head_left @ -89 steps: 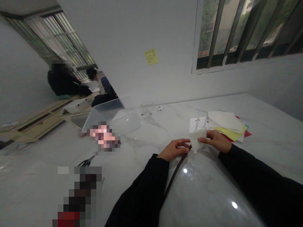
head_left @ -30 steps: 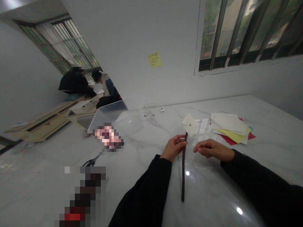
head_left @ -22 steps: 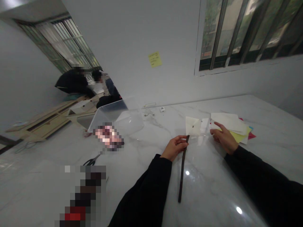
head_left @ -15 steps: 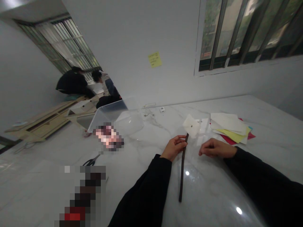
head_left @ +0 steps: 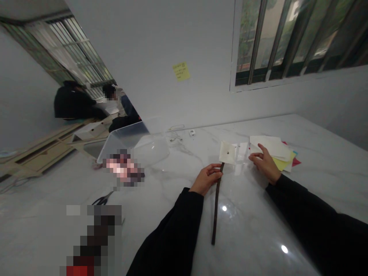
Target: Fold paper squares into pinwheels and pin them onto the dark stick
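Brown strip [head_left: 216, 207] in left hand [head_left: 206, 179], right hand [head_left: 266, 163] by papers [head_left: 270, 147].

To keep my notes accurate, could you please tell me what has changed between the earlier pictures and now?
The right hand has let go of the white square and moved right toward the paper stack; the left hand keeps the dark strip. The stack stayed put.

My left hand [head_left: 205, 179] grips a strip [head_left: 216, 207] above the table [head_left: 253, 230]; a paper stack [head_left: 271, 145] lies to its right, scissors [head_left: 102, 199] and a plastic box [head_left: 132, 140] to its left.
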`<state>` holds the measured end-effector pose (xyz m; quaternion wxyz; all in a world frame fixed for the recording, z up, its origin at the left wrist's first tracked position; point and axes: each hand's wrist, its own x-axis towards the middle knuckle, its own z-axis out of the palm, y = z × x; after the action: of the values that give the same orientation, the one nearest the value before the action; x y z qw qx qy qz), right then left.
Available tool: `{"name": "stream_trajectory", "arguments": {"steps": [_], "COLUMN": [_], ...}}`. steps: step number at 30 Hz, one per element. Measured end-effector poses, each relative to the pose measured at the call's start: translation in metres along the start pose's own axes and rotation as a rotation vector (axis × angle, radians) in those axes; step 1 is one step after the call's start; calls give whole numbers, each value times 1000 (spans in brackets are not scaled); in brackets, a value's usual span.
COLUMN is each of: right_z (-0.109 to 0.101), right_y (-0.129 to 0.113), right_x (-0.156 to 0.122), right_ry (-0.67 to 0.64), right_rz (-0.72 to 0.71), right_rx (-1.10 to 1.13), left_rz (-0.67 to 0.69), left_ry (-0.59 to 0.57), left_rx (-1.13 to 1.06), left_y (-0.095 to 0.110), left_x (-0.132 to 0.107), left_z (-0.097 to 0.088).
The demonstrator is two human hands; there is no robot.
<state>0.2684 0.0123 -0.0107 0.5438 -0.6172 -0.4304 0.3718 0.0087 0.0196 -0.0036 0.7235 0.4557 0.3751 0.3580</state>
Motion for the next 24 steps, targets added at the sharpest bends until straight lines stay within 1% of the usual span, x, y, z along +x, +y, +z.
{"name": "stream_trajectory", "arguments": {"steps": [1, 2, 3, 5, 6, 7, 8, 9, 10, 12, 14, 16, 18, 19, 20, 21, 22, 24], "right_z": [0, -1, -2, -4, -4, -5, -4, -4, -3, -4, -5, -7, -6, -5, -5, -4, -4, -4], "right_y": [-3, -7, -11, -18, -20, -22, -21, -20, -17, -9, -2, 3, 3, 2, 0, -3, -6, -12], "right_x": [-2, -5, -8, -15, -18, -21, -22, -21, -19, -11, -2, 5, 8, 8, 6, 4, 2, -3], "right_ry": [-64, -198, -403, -930, -1162, -1307, -1343, -1275, -1139, -809, -524, -297, -145, -119, -129, -198, -348, -866], "right_rz": [8, 29, 60, 125, 136, 127, 106, 85, 73, 72, 61, 45, 53, 63, 65, 48, 25, 26], "right_rx": [-27, -63, -105, -188, -213, -222, -214, -194, -167, -110, -72, -48, -28, -26, -40, -74, -123, -235], "left_rz": [-1, -1, 0, 5, 9, 12, 14, 13, 10, 6, 5, 7, 13, 18, 22, 20, 17, 14], "left_ry": [4, 5, 5, -1, -5, -8, -8, -6, -4, 1, 2, -4, -18, -29, -34, -37, -37, -32], "left_rx": [2, 2, 0, -7, -12, -16, -18, -18, -17, -7, 10, 37, 66, 78, 87, 93, 97, 94], "left_y": [0, 0, 0, 0, 0, 0, 0, 1, 1, 2, 2, 2, 2, 2, 2, 2, 2, 4], "left_x": [0, 0, 0, 0, 0, 1, 1, 0, 0, 0, -1, -1, 0, 0, 1, 1, 2, 2], "left_z": [0, 0, 1, 0, 0, 0, 0, 0, 1, 1, 1, 1, 0, -1, -1, -1, -1, -2]}}
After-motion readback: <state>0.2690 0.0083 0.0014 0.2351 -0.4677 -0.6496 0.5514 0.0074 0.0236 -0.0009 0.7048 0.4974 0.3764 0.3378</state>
